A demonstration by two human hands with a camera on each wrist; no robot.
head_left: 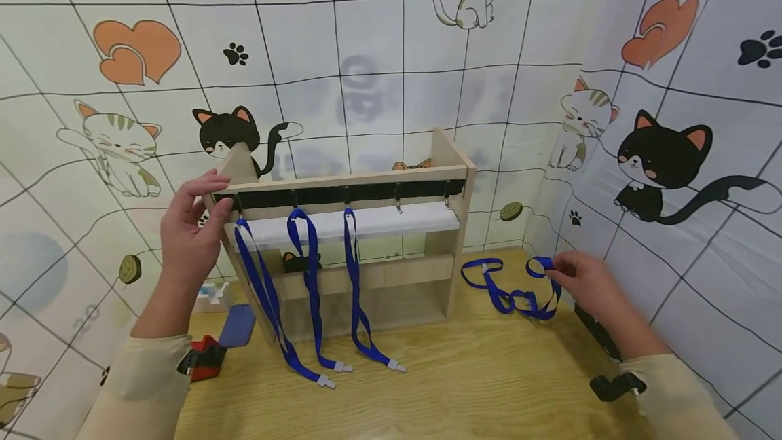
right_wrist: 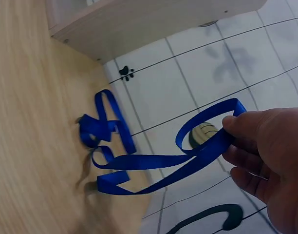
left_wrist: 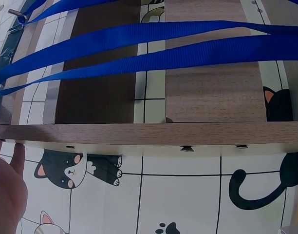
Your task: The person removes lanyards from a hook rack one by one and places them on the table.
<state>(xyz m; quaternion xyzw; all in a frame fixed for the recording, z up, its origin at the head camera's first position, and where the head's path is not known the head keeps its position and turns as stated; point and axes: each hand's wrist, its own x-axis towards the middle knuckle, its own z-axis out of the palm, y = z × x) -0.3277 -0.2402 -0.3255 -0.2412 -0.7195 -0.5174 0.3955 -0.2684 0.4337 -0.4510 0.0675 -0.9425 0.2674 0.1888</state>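
Observation:
My left hand (head_left: 194, 229) grips the upper left corner of a light wooden rack (head_left: 381, 176), thumb on the front and fingers over the top. Three blue lanyards (head_left: 311, 290) hang from its left hooks, their white clips (head_left: 396, 365) near the tabletop. The two hooks (head_left: 398, 199) on the right carry nothing. To the right of the rack, my right hand (head_left: 583, 284) pinches another blue lanyard (right_wrist: 188, 168) between thumb and fingers. A loop stands up at the fingertips, while the rest trails down in folds onto the table.
On the wooden tabletop (head_left: 427, 386), a blue flat piece (head_left: 237, 326), a red and black object (head_left: 208, 358) and a white item (head_left: 214, 297) lie left of the rack. A dark object (head_left: 597, 331) sits below my right hand. Cat-printed cloth walls (head_left: 379, 100) enclose the back and sides.

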